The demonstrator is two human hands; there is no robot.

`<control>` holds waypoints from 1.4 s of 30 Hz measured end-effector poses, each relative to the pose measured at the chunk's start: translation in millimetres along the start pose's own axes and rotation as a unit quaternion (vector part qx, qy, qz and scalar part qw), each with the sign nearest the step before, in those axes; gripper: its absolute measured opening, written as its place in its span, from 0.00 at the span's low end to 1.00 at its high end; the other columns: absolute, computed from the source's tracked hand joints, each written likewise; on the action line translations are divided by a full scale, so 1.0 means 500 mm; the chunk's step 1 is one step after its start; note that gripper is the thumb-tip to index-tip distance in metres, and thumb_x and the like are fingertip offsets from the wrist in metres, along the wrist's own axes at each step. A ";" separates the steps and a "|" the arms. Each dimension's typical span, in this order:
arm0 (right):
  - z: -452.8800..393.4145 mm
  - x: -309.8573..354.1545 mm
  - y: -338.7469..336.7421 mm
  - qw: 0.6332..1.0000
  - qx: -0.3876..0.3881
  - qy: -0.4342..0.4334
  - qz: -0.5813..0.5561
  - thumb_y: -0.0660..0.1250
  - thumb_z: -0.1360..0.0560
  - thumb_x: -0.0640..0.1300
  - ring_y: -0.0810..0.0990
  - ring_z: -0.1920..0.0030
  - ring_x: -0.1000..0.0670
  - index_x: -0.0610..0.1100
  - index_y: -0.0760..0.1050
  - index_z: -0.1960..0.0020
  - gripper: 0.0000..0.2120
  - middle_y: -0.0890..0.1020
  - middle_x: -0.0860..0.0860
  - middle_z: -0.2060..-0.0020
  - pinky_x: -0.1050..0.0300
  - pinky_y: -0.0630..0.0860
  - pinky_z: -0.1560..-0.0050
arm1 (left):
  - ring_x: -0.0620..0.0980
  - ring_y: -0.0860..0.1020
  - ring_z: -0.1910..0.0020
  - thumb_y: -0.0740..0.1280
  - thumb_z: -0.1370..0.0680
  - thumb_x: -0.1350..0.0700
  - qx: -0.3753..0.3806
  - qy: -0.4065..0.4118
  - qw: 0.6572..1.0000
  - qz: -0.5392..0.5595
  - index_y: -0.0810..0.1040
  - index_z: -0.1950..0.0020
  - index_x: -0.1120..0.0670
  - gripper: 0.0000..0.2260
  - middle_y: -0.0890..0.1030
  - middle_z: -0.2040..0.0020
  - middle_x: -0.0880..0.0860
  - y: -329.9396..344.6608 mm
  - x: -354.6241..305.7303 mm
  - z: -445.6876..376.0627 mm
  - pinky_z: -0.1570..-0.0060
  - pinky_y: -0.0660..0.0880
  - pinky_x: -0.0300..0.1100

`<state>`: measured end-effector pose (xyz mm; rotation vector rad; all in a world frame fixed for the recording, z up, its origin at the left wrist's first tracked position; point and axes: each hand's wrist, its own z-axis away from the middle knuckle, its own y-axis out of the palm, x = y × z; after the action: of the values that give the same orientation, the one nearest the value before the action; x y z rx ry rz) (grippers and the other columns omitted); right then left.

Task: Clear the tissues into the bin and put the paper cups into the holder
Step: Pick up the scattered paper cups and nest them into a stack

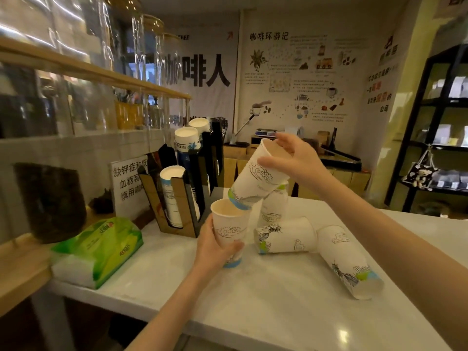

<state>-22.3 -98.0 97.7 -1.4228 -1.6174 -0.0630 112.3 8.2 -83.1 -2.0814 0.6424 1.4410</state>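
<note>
Left hand (215, 245) wrapped round an upright paper cup (229, 228) above the white counter (253, 295); right hand (295, 158) gripping a tilted cup (255, 173) by its rim, base at the first cup's mouth. Three more cups beside: one (274, 201) standing, two (286, 235) (350, 262) lying. Cup holder (177, 196) just left; tissue pack (97, 249) further left

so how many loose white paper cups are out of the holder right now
5: one in the left hand, one in the right hand, one upright behind, two lying on the white counter. More may be hidden.
</note>
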 end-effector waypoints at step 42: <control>0.141 -0.293 -0.103 0.945 0.056 0.280 0.158 0.65 0.32 0.63 0.73 0.38 0.44 0.43 0.63 0.32 0.37 0.71 0.43 0.33 0.50 0.73 0.45 | 0.49 0.64 0.32 0.70 0.32 0.45 0.161 0.247 0.914 -0.280 0.64 0.32 0.49 0.31 0.67 0.31 0.50 0.187 -0.190 -0.006 0.34 0.63 0.46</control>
<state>-123.7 -182.5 -10.6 -1.3978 -0.9069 -0.1697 23.9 -55.5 -6.5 -2.1200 0.3756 0.4572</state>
